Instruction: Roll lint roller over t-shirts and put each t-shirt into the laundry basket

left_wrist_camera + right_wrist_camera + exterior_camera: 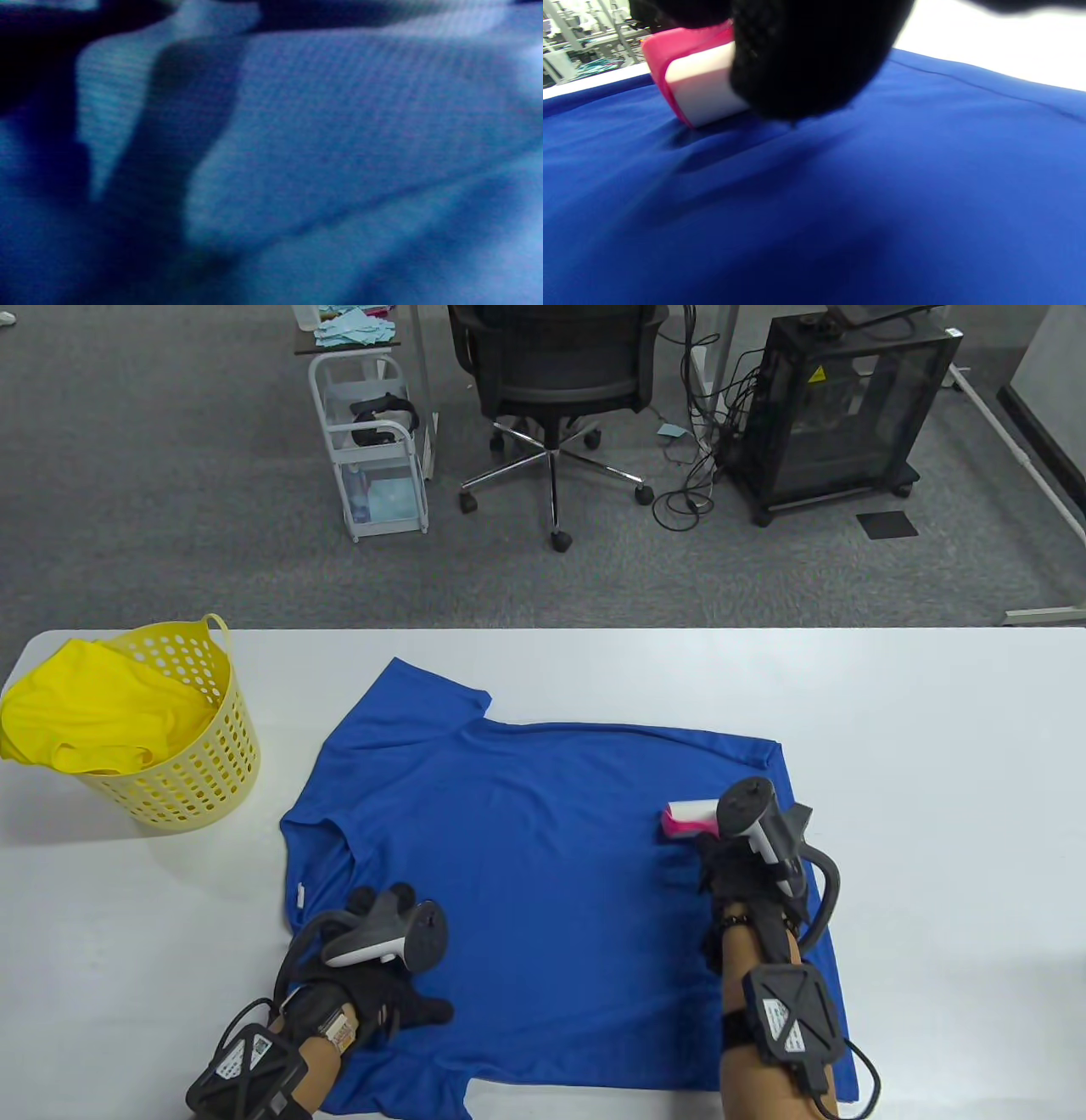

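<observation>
Right hand (736, 869) grips lint roller (689, 820) on blue t-shirt (543, 865).

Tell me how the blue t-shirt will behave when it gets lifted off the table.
The blue t-shirt will probably go limp and drape: it lies flat with soft creases beside the lint roller. The thin knit looks light. It may slide easily on the smooth white table.

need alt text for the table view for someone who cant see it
A gloved right hand holds a pink-and-white lint roller on a blue t-shirt spread flat on a white table, while the gloved left hand rests on the shirt near its collar. At the table's left end, a pale yellow perforated plastic laundry basket holds a yellow t-shirt.
</observation>
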Action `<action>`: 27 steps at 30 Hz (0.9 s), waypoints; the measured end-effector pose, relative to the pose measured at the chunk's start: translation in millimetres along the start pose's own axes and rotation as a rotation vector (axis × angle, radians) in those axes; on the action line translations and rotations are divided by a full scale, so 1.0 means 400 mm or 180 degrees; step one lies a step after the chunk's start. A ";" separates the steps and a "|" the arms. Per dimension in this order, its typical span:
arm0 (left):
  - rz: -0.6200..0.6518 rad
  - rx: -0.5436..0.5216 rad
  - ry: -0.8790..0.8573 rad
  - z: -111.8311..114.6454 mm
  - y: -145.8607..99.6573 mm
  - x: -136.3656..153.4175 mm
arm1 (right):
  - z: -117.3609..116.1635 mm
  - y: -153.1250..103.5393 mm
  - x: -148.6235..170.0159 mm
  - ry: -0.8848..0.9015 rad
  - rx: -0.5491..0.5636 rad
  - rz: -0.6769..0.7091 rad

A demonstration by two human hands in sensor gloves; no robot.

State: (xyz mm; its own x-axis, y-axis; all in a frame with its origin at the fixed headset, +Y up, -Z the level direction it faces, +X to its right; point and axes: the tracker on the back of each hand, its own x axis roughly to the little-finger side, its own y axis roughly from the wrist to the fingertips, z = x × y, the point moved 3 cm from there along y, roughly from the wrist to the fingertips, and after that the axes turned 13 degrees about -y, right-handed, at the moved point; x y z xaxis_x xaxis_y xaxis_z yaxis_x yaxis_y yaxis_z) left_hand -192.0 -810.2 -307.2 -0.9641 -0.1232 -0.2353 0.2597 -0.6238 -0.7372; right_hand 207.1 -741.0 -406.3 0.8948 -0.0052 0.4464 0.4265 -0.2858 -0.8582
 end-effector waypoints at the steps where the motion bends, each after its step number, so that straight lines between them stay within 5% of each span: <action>1: -0.0004 -0.0003 0.0002 0.000 0.000 0.000 | -0.001 0.023 -0.013 0.0012 0.0014 -0.0054; 5: -0.0010 -0.0014 -0.0004 0.000 -0.002 0.001 | -0.003 0.078 -0.044 0.0088 0.0098 -0.0162; 10: -0.0007 -0.0016 0.0014 -0.001 -0.002 0.000 | 0.005 0.057 -0.042 -0.0103 -0.0069 -0.0174; 27: -0.0104 -0.0057 0.0086 -0.001 -0.004 -0.009 | -0.047 -0.332 0.209 -0.1034 -0.0380 0.0458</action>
State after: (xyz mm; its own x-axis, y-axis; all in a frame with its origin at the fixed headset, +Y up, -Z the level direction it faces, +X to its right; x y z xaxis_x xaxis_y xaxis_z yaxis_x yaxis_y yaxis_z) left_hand -188.9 -808.6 -305.6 -0.9703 -0.0820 -0.2277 0.2292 -0.6132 -0.7560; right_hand 222.7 -721.4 -250.2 0.9479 0.2453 0.2032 0.2919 -0.4140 -0.8622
